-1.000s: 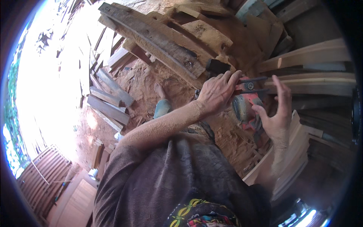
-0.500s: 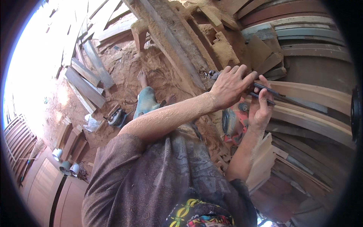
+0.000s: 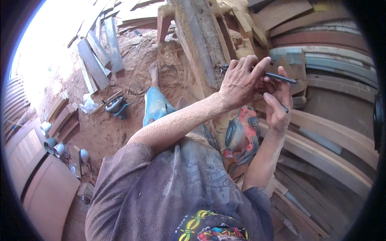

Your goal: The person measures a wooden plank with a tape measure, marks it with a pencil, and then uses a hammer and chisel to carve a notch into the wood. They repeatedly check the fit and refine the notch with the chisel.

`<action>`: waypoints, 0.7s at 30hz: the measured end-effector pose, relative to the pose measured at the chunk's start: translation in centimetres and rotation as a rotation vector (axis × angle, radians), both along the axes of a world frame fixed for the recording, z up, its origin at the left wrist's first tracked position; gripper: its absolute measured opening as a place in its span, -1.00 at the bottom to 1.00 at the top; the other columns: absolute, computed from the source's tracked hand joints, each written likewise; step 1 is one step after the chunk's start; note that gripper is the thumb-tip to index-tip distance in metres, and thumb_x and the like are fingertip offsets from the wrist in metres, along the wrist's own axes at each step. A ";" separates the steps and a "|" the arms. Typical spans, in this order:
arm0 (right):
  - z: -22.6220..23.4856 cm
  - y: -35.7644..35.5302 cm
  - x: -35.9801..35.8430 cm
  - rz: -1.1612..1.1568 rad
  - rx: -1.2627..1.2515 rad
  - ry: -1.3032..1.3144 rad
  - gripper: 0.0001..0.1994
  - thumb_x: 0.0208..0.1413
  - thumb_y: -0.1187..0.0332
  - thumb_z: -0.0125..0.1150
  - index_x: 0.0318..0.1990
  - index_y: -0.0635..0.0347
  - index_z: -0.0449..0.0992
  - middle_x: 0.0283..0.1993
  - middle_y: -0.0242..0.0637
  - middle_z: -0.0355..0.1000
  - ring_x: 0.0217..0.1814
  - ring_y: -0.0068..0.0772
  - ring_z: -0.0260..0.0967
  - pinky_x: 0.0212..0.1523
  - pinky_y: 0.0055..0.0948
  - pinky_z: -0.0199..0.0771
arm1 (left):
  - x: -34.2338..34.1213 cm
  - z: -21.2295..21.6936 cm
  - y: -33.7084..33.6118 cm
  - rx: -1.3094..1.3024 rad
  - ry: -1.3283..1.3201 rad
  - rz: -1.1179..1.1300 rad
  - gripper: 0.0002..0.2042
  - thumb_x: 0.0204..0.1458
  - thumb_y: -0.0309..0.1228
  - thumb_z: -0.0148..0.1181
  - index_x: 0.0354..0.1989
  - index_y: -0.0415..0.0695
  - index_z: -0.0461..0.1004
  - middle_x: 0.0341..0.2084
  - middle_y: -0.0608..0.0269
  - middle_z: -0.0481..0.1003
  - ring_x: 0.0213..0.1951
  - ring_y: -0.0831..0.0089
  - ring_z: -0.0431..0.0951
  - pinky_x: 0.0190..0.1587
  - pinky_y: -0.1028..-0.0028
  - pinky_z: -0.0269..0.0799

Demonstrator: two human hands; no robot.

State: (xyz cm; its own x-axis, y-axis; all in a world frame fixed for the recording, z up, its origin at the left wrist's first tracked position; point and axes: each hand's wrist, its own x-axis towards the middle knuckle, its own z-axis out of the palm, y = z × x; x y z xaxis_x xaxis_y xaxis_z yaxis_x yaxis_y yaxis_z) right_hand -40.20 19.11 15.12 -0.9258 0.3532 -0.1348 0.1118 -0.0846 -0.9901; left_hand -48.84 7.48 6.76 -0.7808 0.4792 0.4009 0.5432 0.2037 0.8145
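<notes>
The left hand (image 3: 240, 82) pinches a thin dark flat blade (image 3: 280, 77) at its near end, fingers curled shut on it. The blade runs toward three o'clock over the right hand (image 3: 277, 105) (its fingers half-curled, touching underneath). A red power planer (image 3: 242, 135) sits at six o'clock.

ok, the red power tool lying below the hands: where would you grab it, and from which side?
Probably by the dark handle loop on the red power tool, coming from above and the person's left. The tool lies on the timber with that loop facing up and clear, while the right hand and forearm crowd its right side.
</notes>
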 end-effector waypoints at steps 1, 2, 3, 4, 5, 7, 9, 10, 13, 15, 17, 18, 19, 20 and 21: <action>0.2 0.0 -0.2 0.045 -0.015 0.002 -0.22 0.09 0.70 0.01 0.56 0.27 0.17 0.21 -0.12 0.44 0.31 -0.26 0.42 0.42 -0.17 0.40 | 0.3 0.0 -0.1 -0.002 0.000 0.023 -0.10 -0.09 -0.48 0.39 0.53 0.03 0.13 0.08 0.10 0.38 0.10 0.09 0.43 0.06 0.13 0.31; 0.2 0.4 -0.4 0.079 0.001 -0.020 -0.22 0.08 0.69 0.02 0.56 0.26 0.17 0.23 -0.10 0.42 0.34 -0.24 0.41 0.42 -0.16 0.41 | 0.5 0.0 -0.2 -0.003 -0.005 0.048 -0.09 -0.09 -0.49 0.38 0.53 0.03 0.12 0.09 0.10 0.37 0.11 0.09 0.43 0.07 0.13 0.30; 0.3 0.8 -0.4 0.117 0.000 -0.015 -0.22 0.09 0.68 0.02 0.56 0.25 0.17 0.24 -0.10 0.41 0.34 -0.23 0.41 0.42 -0.17 0.41 | 0.7 0.1 -0.2 -0.005 -0.010 0.071 -0.09 -0.09 -0.50 0.38 0.53 0.03 0.11 0.10 0.10 0.36 0.11 0.09 0.42 0.08 0.13 0.30; 0.4 1.1 -0.3 0.153 -0.001 -0.011 -0.22 0.09 0.68 0.02 0.56 0.25 0.17 0.25 -0.10 0.41 0.35 -0.23 0.40 0.42 -0.17 0.41 | 1.0 0.1 -0.1 0.026 -0.015 0.089 -0.07 -0.10 -0.53 0.37 0.54 0.01 0.09 0.11 0.07 0.36 0.12 0.07 0.42 0.10 0.14 0.30; 0.3 1.2 -0.5 0.184 -0.002 -0.004 -0.22 0.09 0.67 0.01 0.56 0.25 0.17 0.26 -0.10 0.40 0.36 -0.22 0.39 0.42 -0.18 0.41 | 1.1 0.1 -0.1 0.028 -0.006 0.115 -0.06 -0.12 -0.53 0.37 0.54 0.00 0.08 0.11 0.06 0.35 0.13 0.06 0.42 0.11 0.13 0.29; 0.6 0.8 -1.4 0.192 0.006 -0.004 -0.22 0.09 0.67 0.00 0.56 0.25 0.16 0.26 -0.11 0.40 0.38 -0.23 0.38 0.41 -0.19 0.41 | 1.0 -0.1 -0.2 0.031 0.010 0.160 -0.04 -0.14 -0.53 0.37 0.54 -0.03 0.06 0.12 0.03 0.35 0.14 0.04 0.41 0.13 0.12 0.29; 0.9 0.3 -2.0 0.207 0.021 -0.012 -0.23 0.10 0.66 -0.02 0.56 0.25 0.16 0.27 -0.13 0.39 0.39 -0.23 0.36 0.40 -0.20 0.41 | 0.9 0.2 -0.6 0.028 -0.017 0.178 0.01 -0.18 -0.47 0.42 0.55 -0.12 0.04 0.12 0.02 0.34 0.14 0.04 0.41 0.14 0.14 0.26; 1.2 0.0 -2.4 0.220 0.032 -0.009 -0.24 0.11 0.66 -0.03 0.56 0.25 0.16 0.27 -0.14 0.39 0.39 -0.24 0.36 0.40 -0.21 0.41 | 0.7 0.3 -0.7 0.027 -0.031 0.185 0.03 -0.20 -0.44 0.45 0.55 -0.16 0.03 0.11 0.01 0.34 0.14 0.05 0.40 0.14 0.16 0.24; 1.1 -0.7 -3.6 0.207 0.129 0.041 -0.39 0.21 0.62 0.06 0.46 0.29 0.30 0.29 -0.17 0.37 0.37 -0.31 0.36 0.40 -0.27 0.37 | 0.4 0.1 0.1 0.057 -0.008 0.265 0.06 -0.21 -0.44 0.44 0.55 -0.21 -0.03 0.13 -0.02 0.33 0.15 0.04 0.40 0.15 0.13 0.24; 0.2 -0.3 -4.9 0.205 0.204 0.135 -0.48 0.26 0.58 0.15 0.39 0.30 0.37 0.30 -0.17 0.36 0.36 -0.33 0.35 0.40 -0.29 0.35 | 0.1 1.1 0.6 0.129 -0.027 0.307 -0.10 -0.19 -0.44 0.44 0.42 -0.20 0.15 0.06 -0.05 0.41 0.09 0.00 0.48 0.11 0.11 0.34; 0.3 -0.3 -6.9 0.282 0.101 0.292 -0.56 0.30 0.45 0.26 0.31 0.30 0.43 0.23 -0.19 0.42 0.31 -0.39 0.36 0.32 -0.41 0.36 | -0.8 1.0 1.2 0.143 -0.100 0.283 -0.18 -0.16 -0.46 0.44 0.36 -0.13 0.19 0.05 -0.10 0.47 0.07 -0.07 0.55 0.10 0.09 0.44; 0.4 -0.3 -7.9 0.318 0.014 0.308 -0.56 0.31 0.43 0.26 0.31 0.30 0.42 0.20 -0.20 0.44 0.28 -0.41 0.38 0.28 -0.44 0.38 | -1.5 0.8 1.0 0.210 -0.052 0.333 -0.33 -0.10 -0.40 0.48 0.21 -0.15 0.27 -0.03 -0.08 0.52 0.00 -0.12 0.61 0.04 0.09 0.54; 0.5 -0.6 -8.9 0.355 -0.071 0.322 -0.56 0.32 0.41 0.27 0.31 0.31 0.42 0.16 -0.22 0.47 0.24 -0.43 0.39 0.23 -0.48 0.39 | -1.8 0.7 0.9 0.248 -0.058 0.356 -0.35 -0.13 -0.39 0.49 0.16 -0.16 0.29 -0.07 -0.06 0.51 -0.03 -0.11 0.61 0.00 0.08 0.54; 1.2 -2.0 -10.3 0.449 -0.166 0.388 -0.63 0.33 0.34 0.29 0.20 0.34 0.51 0.04 -0.27 0.54 0.09 -0.49 0.45 0.07 -0.56 0.43 | -2.0 0.7 0.5 0.279 -0.060 0.376 -0.37 -0.15 -0.38 0.50 0.12 -0.17 0.31 -0.10 -0.04 0.49 -0.06 -0.09 0.60 -0.05 0.08 0.53; 1.1 -2.3 -11.1 0.449 -0.099 0.386 -0.67 0.35 0.32 0.25 0.13 0.37 0.52 -0.03 -0.26 0.50 0.01 -0.48 0.41 -0.01 -0.53 0.40 | -2.1 0.8 0.1 0.312 -0.065 0.393 -0.39 -0.18 -0.38 0.51 0.07 -0.18 0.34 -0.14 -0.02 0.48 -0.10 -0.08 0.59 -0.09 0.07 0.53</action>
State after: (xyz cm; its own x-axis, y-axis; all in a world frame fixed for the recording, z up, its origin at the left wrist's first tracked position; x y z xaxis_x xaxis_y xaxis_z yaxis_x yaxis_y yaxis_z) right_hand -51.31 16.82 16.17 -0.9702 -0.0806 0.2287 -0.2082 -0.2064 -0.9561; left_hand -50.96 7.57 7.52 -0.9060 0.0090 0.4231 0.4209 0.1241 0.8986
